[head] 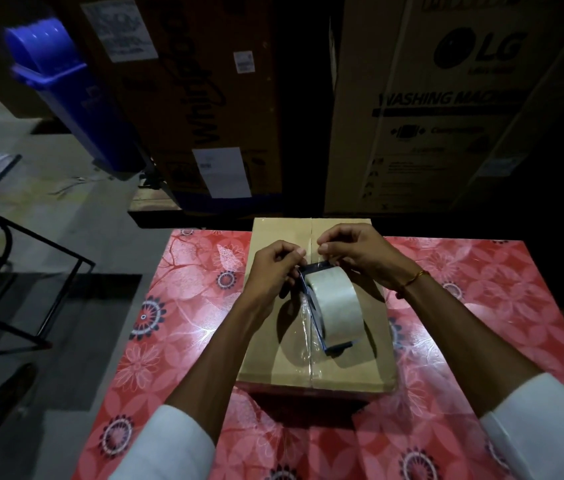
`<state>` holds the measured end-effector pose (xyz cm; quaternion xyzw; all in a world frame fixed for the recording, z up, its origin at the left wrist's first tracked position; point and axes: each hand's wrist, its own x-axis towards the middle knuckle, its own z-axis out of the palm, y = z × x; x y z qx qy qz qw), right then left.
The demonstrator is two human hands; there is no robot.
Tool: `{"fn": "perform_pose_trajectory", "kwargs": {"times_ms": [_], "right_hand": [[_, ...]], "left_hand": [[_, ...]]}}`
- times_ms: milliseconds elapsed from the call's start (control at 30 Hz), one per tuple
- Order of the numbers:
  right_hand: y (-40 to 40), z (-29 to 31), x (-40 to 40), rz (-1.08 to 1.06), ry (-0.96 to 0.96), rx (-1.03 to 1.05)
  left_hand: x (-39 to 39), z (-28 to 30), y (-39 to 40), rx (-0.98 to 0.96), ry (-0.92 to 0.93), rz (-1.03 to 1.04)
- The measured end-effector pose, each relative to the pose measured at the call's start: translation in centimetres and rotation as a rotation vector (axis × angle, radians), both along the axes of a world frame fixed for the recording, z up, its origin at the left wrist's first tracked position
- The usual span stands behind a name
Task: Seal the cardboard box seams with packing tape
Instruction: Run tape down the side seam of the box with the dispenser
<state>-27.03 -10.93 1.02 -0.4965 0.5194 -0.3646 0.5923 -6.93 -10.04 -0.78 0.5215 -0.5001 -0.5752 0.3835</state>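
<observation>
A closed brown cardboard box (266,341) sits on the red floral table (183,341), its centre seam running away from me. Clear tape lies along the near part of that seam. A tape dispenser (330,315) with a dark frame and a roll of clear packing tape rests on the box top, just right of the seam. My left hand (273,268) grips the dispenser's front end. My right hand (353,251) pinches the tape's free end just above the dispenser's front, over the seam. Whether the tape touches the box under my fingers is hidden.
Large cardboard appliance cartons (429,109) stand right behind the table. A blue plastic bin (62,88) leans at the back left. A black metal frame (24,271) stands on the grey floor to the left, with a dark shoe (7,393) near it.
</observation>
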Motion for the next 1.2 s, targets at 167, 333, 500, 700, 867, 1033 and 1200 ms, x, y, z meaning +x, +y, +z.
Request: {"fn": "perform_pose_trajectory", "kwargs": {"times_ms": [167,333,500,700,867,1033,1200], "right_hand": [[0.4,-0.1,0.8,-0.025,0.055,-0.072],[0.5,-0.5,0.9,-0.018,0.065,-0.111],[0.7,-0.7,1.5,-0.048,0.054,-0.117],[0.8,-1.2,1.5,-0.079,-0.002,-0.093],[0.9,-1.2,1.7,-0.084,-0.015,-0.105],[1.0,-1.1,1.4,-0.070,-0.025,-0.117],[1.0,-1.0,1.6,-0.072,-0.016,-0.134]], "left_hand": [[0.7,0.2,-0.1,0.016,0.042,-0.021],[1.5,0.5,-0.5,0.020,0.062,-0.071],[2.1,0.6,-1.0,0.049,0.099,-0.159],[2.9,0.3,-1.6,0.066,0.117,-0.138],[2.2,0.8,-1.6,0.131,0.094,-0.104],[1.0,2.7,-1.5,0.153,-0.070,-0.264],[0.7,2.6,-1.4,0.088,-0.195,-0.276]]}}
